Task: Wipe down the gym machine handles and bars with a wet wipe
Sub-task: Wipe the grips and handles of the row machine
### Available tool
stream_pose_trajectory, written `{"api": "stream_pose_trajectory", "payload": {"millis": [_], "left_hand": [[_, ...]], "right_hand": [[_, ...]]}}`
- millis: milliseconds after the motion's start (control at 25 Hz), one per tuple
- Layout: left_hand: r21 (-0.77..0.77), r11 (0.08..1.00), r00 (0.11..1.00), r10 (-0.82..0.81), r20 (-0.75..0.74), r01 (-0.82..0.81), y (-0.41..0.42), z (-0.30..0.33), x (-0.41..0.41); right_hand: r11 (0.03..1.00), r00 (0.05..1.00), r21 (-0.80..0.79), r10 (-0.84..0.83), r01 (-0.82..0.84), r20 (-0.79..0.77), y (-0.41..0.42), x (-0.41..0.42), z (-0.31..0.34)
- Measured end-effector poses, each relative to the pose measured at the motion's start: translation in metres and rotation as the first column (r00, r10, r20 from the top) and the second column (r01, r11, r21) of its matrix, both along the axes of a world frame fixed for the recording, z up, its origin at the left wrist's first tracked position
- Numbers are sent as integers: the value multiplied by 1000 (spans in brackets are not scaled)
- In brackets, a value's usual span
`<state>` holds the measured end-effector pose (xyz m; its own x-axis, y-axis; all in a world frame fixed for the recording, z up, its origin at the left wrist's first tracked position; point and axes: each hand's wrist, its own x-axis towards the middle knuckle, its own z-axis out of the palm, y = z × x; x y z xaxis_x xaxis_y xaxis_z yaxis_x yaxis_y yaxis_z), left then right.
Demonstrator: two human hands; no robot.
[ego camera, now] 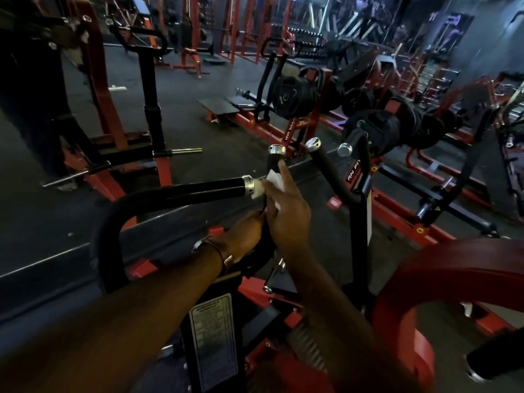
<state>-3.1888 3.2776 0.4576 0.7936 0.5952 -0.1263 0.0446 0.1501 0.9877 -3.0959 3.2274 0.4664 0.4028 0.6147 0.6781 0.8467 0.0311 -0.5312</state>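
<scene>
Near the middle of the frame, the right hand [286,211] presses a white wet wipe [274,181] against an upright black handle [275,161] with a silver end cap. The wipe is bunched under the fingers and palm: part of it shows above the hand beside the handle's grip, a tuft pokes out to the left against the silver collar of the horizontal handle [198,191], and a small corner peeks out lower down by the palm. The fingers curl round the wipe, with one finger lying straighter up the handle, its tip just below the cap.

Just lower left of it, the left hand [245,236] is clenched round the lower part of the same black bar, under the wipe, touching the right hand. A wristband [224,251] sits on that wrist.

To the right stands a second angled handle [329,171], well clear of both hands. Behind it, in the upper right, black weight plates [289,97] hang on red frames. A printed label [214,340] sits on the machine at lower centre.
</scene>
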Motion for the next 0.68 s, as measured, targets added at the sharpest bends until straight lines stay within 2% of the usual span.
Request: {"api": "stream_pose_trajectory", "payload": {"millis": [80,160,200,240,320,400,480,520,600,640,680], "left_hand": [[25,997,998,-66,0,66,-3,4,-3],[-4,998,998,-58,22,58,-5,6,-5],[-13,999,999,-39,30,39,-6,6,-5],[6,999,999,-34,40,34,-4,5,-6],[125,989,996,-87,27,83,-1,2,-6],[213,969,992,-118,-50,126,1,-1,-4],[173,980,992,-80,-95,96,1,-2,-2],[163,983,993,-69,-99,84,0,-1,-2],[184,980,994,-55,-97,72,0,-4,-3],[210,976,995,-44,-88,62,1,-6,-2],[241,969,996,-36,-82,55,2,-7,-1]], "right_hand": [[980,989,-133,-145,149,39,12,8,29],[957,962,-147,-228,250,148,11,5,39],[959,967,-162,-208,231,148,5,0,37],[960,982,-208,-175,186,68,-3,-6,33],[956,991,-270,-129,117,-27,-13,-8,33],[940,982,-299,-128,166,141,-5,3,51],[941,929,-220,-180,259,323,11,20,66],[956,933,-151,-200,253,298,18,27,67],[975,976,57,-217,216,19,19,25,45],[954,962,160,-231,253,-144,16,20,22],[938,921,198,-211,286,-327,10,9,5]]}}
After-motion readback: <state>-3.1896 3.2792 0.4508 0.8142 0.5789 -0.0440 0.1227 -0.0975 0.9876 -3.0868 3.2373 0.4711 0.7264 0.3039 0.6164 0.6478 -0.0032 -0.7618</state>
